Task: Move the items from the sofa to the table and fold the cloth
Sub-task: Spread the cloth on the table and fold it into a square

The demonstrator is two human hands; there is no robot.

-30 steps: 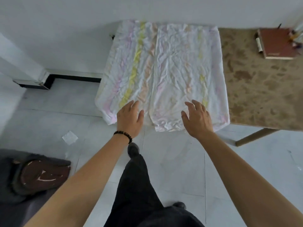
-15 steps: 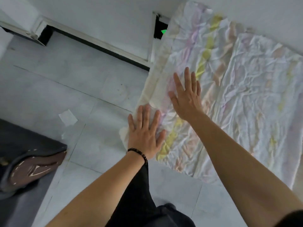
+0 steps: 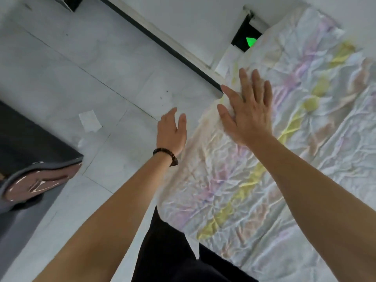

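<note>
Pale floor tiles meet a white wall with a dark skirting strip. The cloth lies spread and creased over the table, which it hides; its border hangs over the table's left edge.

The right hand lies flat on the cloth near that edge, fingers straight and spread. The left hand, fingers straight and close together, is at the hanging border; contact cannot be confirmed.

Recommended procedure: smooth creases outward, then take the left border at two well-separated places and carry it across squarely.

Count: one cloth, two hands, one bracelet, one sofa bearing one brown item, one paper scrap.
</note>
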